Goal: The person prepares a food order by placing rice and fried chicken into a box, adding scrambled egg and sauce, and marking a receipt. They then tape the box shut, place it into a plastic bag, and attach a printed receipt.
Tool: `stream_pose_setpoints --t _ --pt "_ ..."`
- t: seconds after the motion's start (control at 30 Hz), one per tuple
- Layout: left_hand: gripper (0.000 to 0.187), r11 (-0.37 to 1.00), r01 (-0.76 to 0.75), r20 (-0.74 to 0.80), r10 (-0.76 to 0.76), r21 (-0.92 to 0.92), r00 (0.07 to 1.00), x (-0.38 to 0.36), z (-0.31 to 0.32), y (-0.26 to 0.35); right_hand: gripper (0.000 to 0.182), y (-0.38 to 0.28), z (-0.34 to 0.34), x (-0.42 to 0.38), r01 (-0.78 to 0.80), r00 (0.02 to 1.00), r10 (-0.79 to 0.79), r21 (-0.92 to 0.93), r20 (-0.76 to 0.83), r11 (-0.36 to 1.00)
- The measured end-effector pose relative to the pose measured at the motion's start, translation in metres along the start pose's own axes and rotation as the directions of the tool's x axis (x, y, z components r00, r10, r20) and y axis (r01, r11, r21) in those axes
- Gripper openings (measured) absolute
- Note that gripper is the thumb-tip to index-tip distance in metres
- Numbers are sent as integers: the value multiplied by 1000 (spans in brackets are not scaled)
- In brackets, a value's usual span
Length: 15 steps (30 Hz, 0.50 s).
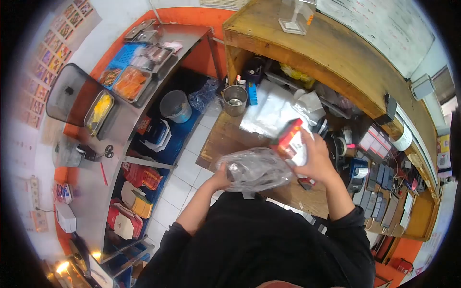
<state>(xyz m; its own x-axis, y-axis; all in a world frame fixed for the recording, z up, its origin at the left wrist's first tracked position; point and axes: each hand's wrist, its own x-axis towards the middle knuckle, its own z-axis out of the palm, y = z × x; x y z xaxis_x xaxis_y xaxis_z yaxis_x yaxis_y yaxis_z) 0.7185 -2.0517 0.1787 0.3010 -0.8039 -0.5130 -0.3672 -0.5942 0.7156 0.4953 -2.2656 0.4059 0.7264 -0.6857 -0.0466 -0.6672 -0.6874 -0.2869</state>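
A clear plastic bag (257, 168) hangs in front of my body, and my left hand (222, 177) is closed on its left side. My right hand (318, 159) grips a red and white box (292, 144) at the right edge of the bag. The box is tilted, and its lower part is near the plastic. Behind the box, white plastic sheets or bags (269, 108) lie on the wooden table (223, 139). Some small red and dark item shows below my right hand, too hidden to name.
A metal cup (235, 100) stands at the table's back left, under a wooden shelf (307, 43). At the left, a steel counter (110, 139) holds food trays, with a grey bucket (175, 105) below. Several dark devices hang at the right.
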Motion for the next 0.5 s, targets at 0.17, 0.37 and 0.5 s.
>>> stream_pose_setpoints --t 0.17,0.37,0.5 --pt "102 962 -263 131 251 76 959 19 18 13 99 -77 24 -3 188 968 -247 525 44 830" --pt "100 954 -276 211 248 114 946 72 47 -47 87 -32 145 -22 202 972 -222 202 81 958" --pt "94 926 -252 192 203 280 960 62 37 -29 90 -20 149 -25 399 889 -396 37 228 916"
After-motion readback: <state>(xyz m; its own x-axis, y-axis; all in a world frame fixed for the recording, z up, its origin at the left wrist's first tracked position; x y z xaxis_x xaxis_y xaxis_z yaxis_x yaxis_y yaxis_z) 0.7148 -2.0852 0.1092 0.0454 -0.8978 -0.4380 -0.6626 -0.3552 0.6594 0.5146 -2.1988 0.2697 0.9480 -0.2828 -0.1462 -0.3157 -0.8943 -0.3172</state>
